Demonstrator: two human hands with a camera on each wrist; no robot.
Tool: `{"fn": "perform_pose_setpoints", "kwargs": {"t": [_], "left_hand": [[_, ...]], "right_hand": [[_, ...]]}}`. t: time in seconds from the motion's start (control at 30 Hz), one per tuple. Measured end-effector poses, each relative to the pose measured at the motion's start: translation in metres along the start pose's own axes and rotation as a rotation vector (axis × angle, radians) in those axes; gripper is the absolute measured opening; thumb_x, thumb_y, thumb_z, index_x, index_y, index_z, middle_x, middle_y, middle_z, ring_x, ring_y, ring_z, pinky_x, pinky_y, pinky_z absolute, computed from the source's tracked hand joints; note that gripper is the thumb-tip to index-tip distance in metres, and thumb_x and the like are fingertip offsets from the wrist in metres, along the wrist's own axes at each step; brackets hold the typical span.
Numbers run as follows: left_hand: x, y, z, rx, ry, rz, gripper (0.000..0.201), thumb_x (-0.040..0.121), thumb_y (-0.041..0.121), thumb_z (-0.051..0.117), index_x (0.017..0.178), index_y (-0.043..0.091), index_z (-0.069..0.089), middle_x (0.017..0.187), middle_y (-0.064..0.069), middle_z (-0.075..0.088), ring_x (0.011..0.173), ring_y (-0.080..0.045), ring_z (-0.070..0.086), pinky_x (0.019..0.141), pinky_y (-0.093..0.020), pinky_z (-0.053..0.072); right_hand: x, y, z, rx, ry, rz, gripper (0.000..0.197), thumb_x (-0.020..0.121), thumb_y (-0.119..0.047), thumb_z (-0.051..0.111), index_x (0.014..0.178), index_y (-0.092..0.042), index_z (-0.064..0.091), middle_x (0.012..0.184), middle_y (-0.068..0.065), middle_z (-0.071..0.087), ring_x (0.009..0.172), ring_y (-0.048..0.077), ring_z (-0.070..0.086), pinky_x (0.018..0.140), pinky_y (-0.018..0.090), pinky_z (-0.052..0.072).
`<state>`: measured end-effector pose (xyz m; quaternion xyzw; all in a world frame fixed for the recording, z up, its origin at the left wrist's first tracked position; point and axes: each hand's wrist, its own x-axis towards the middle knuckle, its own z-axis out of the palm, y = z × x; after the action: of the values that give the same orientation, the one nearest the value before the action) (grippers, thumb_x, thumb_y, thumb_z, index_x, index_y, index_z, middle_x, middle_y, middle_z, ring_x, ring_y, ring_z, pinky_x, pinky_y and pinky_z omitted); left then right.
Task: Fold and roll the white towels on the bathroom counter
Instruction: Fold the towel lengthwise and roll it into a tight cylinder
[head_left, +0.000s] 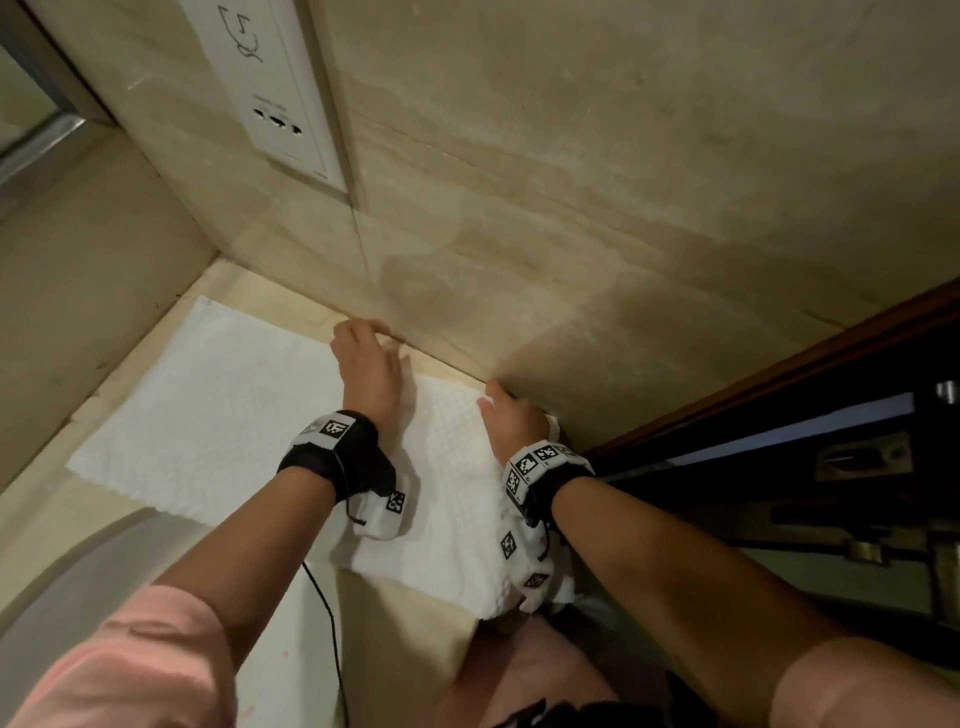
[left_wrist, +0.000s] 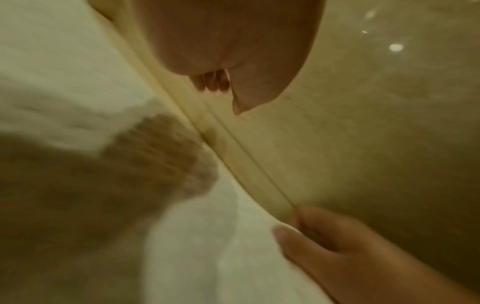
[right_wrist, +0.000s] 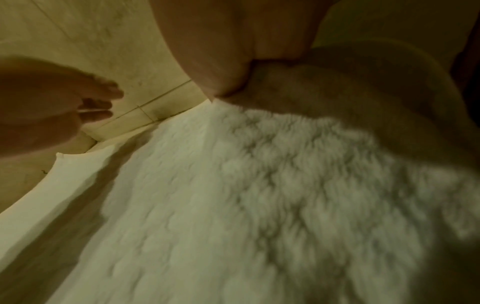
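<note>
**Desk:** What runs left to right here?

**Photographer:** A white towel (head_left: 218, 410) lies spread flat on the stone counter (head_left: 47, 525), its far edge close along the wall (head_left: 571, 234). Its left part looks smooth, the right part a thicker, textured layer, probably already folded over once.

**Desk:** And the hands?

**Photographer:** The left hand (head_left: 366, 366) hovers over the towel's far edge near the wall, fingers loosely bent and gripping nothing that I can make out. The right hand (head_left: 511, 418) is at the towel's far right corner, thumb on top and fingers tucked under the edge, seemingly pinching it.

**Desk:** Why that hold?

**Photographer:** My guess is that the corner is held to draw the layer square against the wall, while the free hand is placed to flatten or catch the edge. Rolling hasn't begun.
</note>
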<state>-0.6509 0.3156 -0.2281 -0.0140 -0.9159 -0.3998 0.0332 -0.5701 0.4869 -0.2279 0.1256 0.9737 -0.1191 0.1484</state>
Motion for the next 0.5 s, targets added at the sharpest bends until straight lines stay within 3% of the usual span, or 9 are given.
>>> {"fn": "perform_pose_setpoints", "kwargs": {"t": [0.1,0.2,0.3,0.4,0.5], "left_hand": [[-0.012,0.014,0.017,-0.066,-0.305,0.152,0.021,0.083,0.0,0.054,0.086,0.018,0.066,0.098,-0.007,0.061,0.093,-0.024,0.056,0.085,-0.028,0.041],[-0.038,0.033,0.032,-0.133,-0.577,0.116,0.018,0.082,0.012,0.049,0.088,0.012,0.066,0.101,-0.01,0.061,0.096,-0.025,0.057,0.086,-0.034,0.045],[-0.057,0.039,0.042,-0.105,-0.578,0.156,0.04,0.083,0.031,0.042,0.103,0.002,0.062,0.106,-0.015,0.057,0.102,-0.027,0.05,0.085,-0.027,0.034],[-0.06,0.03,0.05,-0.08,-0.557,0.199,0.069,0.081,0.052,0.028,0.116,0.001,0.058,0.117,-0.014,0.058,0.108,-0.024,0.047,0.088,-0.02,0.026],[-0.058,0.023,0.055,0.009,-0.598,0.226,0.059,0.082,0.043,0.037,0.119,0.003,0.056,0.123,-0.012,0.056,0.116,-0.028,0.048,0.096,-0.025,0.027]], "right_hand": [[-0.001,0.001,-0.001,-0.045,0.009,-0.001,0.03,0.102,-0.043,0.03,0.118,-0.021,0.043,0.093,0.013,0.069,0.088,0.03,0.067,0.067,0.034,0.042],[-0.002,0.002,0.001,-0.025,0.025,-0.011,0.025,0.1,-0.042,0.034,0.113,-0.022,0.043,0.095,0.009,0.069,0.086,0.028,0.068,0.069,0.034,0.044],[0.0,0.003,-0.001,0.037,-0.042,0.016,0.025,0.098,-0.037,0.038,0.117,-0.023,0.044,0.108,0.008,0.066,0.098,0.028,0.065,0.079,0.037,0.046],[-0.002,0.007,-0.003,0.07,-0.051,0.042,0.031,0.098,-0.04,0.039,0.118,-0.018,0.048,0.11,0.01,0.066,0.103,0.03,0.063,0.083,0.038,0.045],[-0.012,0.019,-0.004,0.105,-0.029,0.079,0.044,0.096,-0.048,0.041,0.113,-0.011,0.055,0.108,0.013,0.066,0.1,0.032,0.063,0.08,0.036,0.049]]}}
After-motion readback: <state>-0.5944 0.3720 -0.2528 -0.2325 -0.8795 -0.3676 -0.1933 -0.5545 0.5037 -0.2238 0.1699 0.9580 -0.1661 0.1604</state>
